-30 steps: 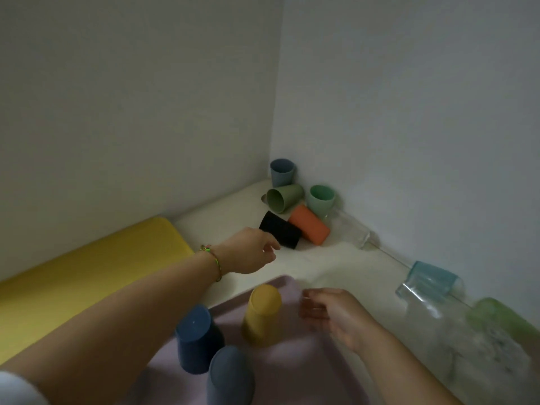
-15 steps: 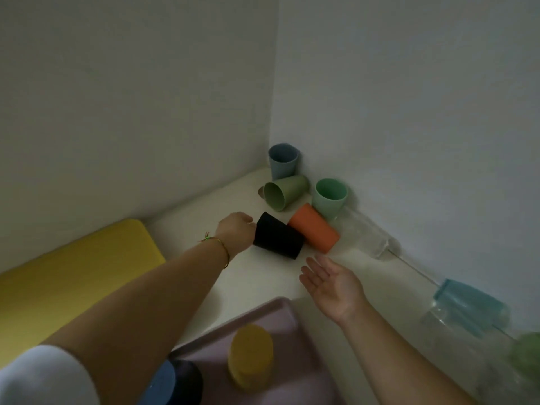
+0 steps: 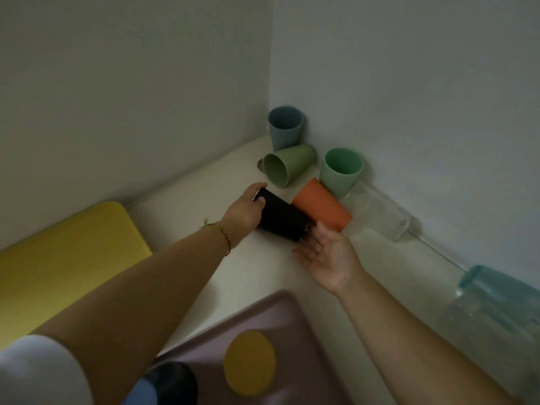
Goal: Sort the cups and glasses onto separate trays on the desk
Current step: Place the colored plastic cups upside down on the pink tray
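Near the far corner of the worktop (image 3: pixel 187 209), the left hand (image 3: pixel 244 213) grips the black cup (image 3: pixel 282 220), fingers (image 3: pixel 258 187) curled round one end. The cup lies on its side against the orange cup (image 3: pixel 321 204). The right hand (image 3: pixel 328 254) lies palm-up by its other end, fingers (image 3: pixel 321 232) straight and spread.

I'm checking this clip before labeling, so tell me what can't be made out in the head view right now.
- Head view: the left hand grips the black cup; the cup hides its far fingers.
- Dark cups on the purple tray: cut off by the bottom edge and the left arm.
- Glasses at right: blurred, cut by the right edge; count unclear.
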